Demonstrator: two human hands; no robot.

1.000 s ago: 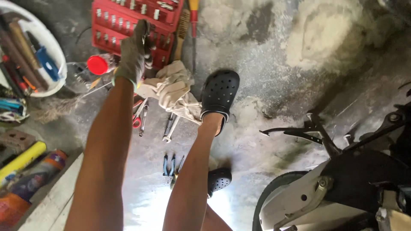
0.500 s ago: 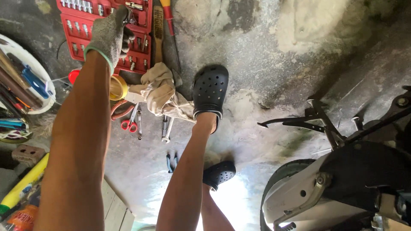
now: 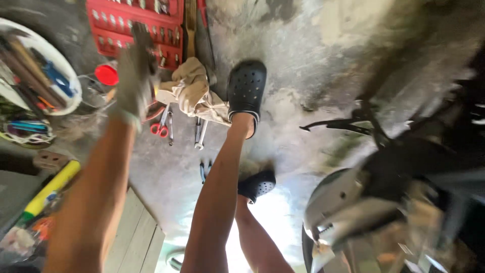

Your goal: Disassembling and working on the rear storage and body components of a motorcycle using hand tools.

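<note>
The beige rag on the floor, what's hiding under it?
Poking out from under the beige rag are two metal wrenches and red-handled scissors. The rag covers the tools' upper ends, so anything else beneath it stays hidden.

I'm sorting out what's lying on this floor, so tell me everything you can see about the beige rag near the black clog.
The beige rag is a crumpled, soft-looking cloth, bunched into folds and lying on the grey concrete floor. It sits just below the red socket tray, with its right edge against the black clog. It covers the upper ends of the wrenches. The gloved left hand is blurred just to its left; contact cannot be told.
</note>
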